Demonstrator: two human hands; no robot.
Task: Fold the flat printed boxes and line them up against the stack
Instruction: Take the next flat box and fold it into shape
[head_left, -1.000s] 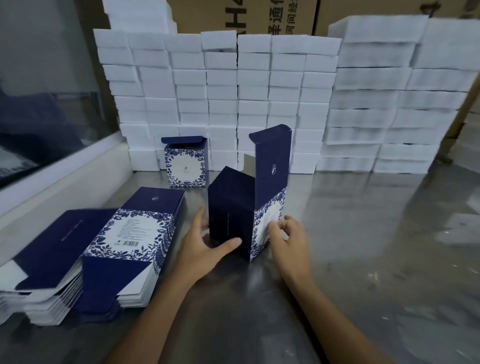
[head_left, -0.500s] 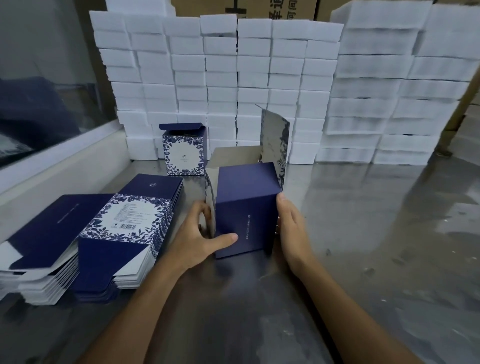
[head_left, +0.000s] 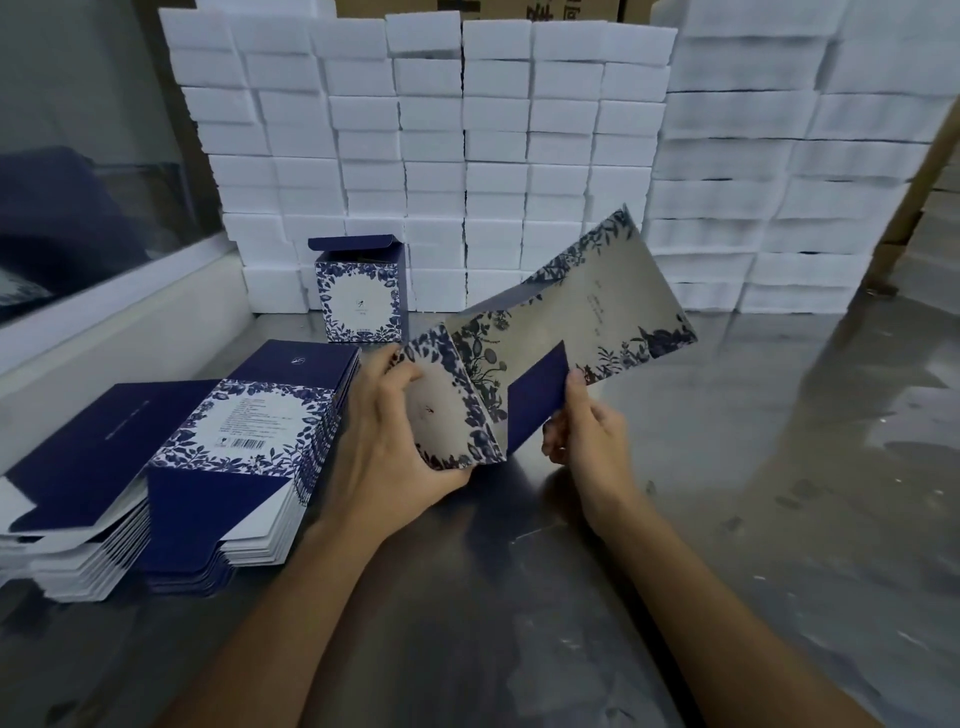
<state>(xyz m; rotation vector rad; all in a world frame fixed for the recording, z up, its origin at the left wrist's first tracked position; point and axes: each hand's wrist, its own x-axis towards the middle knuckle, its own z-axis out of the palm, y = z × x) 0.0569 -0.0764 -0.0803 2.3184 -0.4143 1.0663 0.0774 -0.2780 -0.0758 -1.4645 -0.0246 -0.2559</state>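
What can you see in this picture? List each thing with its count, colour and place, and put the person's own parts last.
box being folded: one, navy with blue-and-white floral print, held above the table centre, lid flap open toward the right
folded box: one, navy and floral, upright against the white stack, top flap up
flat boxes: two overlapping piles, navy, white and floral, on the table at left
white blocks: many, white, stacked in a wall across the back
table: one, shiny grey metal
cardboard cartons: count unclear, brown, behind the wall
left hand: gripping the box's near left end
right hand: pinching its navy panel
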